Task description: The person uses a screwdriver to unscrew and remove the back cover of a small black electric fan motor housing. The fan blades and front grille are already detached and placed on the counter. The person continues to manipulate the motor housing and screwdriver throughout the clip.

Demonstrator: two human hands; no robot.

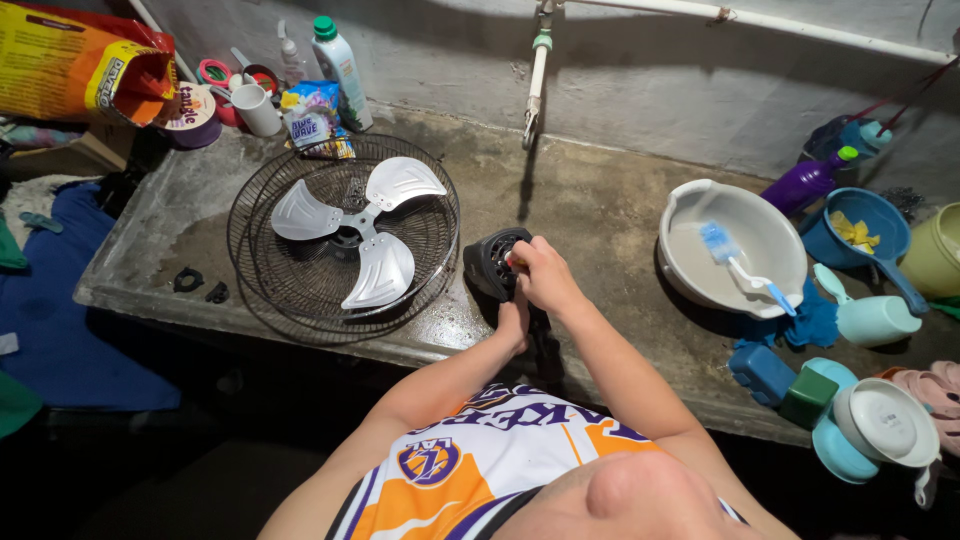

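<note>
From the head camera, a rough grey concrete counter (600,215) carries a round black wire fan guard (340,235) with a three-bladed, shiny silver fan blade (352,232) lying in it. Just right of the guard, near the counter's front edge, sits a black, vented plastic fan motor housing (492,262). The right hand (545,275) is clenched around the housing's right side, fingers curled over it. The left hand (515,322) is beneath it, touching the housing; its grip cannot be told. Farther right stands a white oval plastic basin (690,215) holding a blue brush (735,262).

Black motor housing (492,262), silvery fan blade (358,231) (dark wire grille (262,262)), seemingly grey concrete counter (590,200)
</note>
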